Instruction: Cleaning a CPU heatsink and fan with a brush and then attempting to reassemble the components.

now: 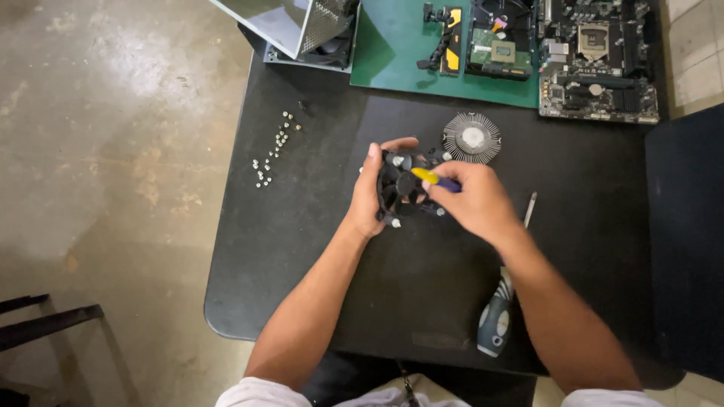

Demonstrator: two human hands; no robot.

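Black cooler fan (403, 188) held above the worktop (302, 249), left hand (371, 197) clasping its rim, right hand (473, 202) pinching a small yellow-handled tool (435, 179) against it, round finned heatsink (472, 138) just behind.

Two bare hands, a left hand (371, 197) and a right hand (473, 202), meet over one black table (302, 249). Between them is one black cooler fan (400, 187) and one small tool with a yellow and blue handle (435, 179). One round finned heatsink (472, 138) lies on the table, and one larger screwdriver (499, 313). Two circuit boards (599, 60) sit at the far edge, on or beside one green mat (392, 53). About fifteen small silver screws (273, 151) are scattered in one loose group; the exact number is too fine to tell.
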